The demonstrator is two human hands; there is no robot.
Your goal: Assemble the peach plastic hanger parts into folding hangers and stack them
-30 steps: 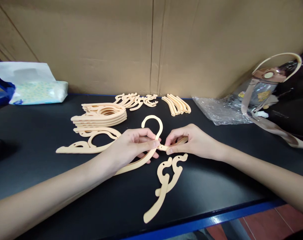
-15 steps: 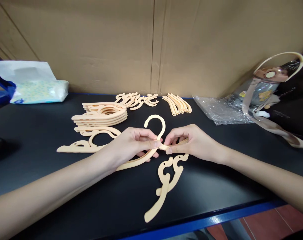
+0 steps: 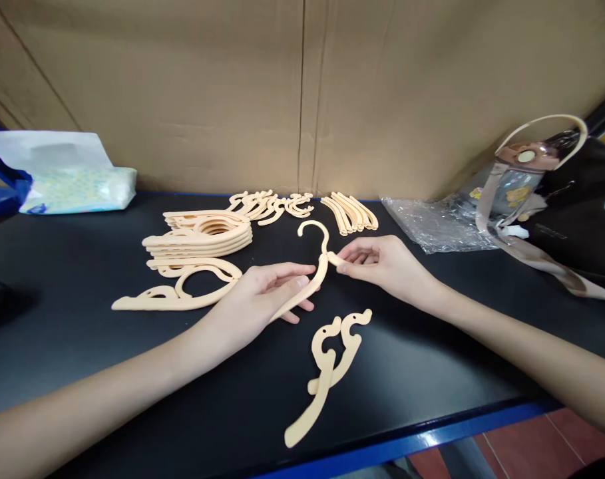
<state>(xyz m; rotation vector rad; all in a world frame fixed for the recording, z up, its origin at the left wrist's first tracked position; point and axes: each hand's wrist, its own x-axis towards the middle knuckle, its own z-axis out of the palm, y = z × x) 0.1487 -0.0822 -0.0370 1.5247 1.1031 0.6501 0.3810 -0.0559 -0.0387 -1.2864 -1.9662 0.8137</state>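
Observation:
A pale beige plastic folding hanger (image 3: 318,281) is held over the black table, its curved hook upright at the top. My left hand (image 3: 265,293) grips the hanger's long left arm between thumb and fingers. The right arm, on the other side of the joint, is pinched by my right hand (image 3: 382,266), which hides most of it. Below the hands lie two loose curved hanger pieces (image 3: 322,386), one overlapping the other. Beside my left wrist rests another beige hanger part (image 3: 170,303) with a round opening.
Folded hangers are stacked (image 3: 197,246) at the left. Small hooks (image 3: 269,205) and a bunch of curved arms (image 3: 349,214) lie along the back by the cardboard (image 3: 207,100). A tissue pack (image 3: 82,189) stands far left; clear plastic bag (image 3: 426,223), bottle (image 3: 516,179) and black bag (image 3: 576,219) are right.
Both hands have moved apart from the joint along the hanger's arms, my right hand slightly up. The hook has turned and the joint is now uncovered. The view has shifted a little.

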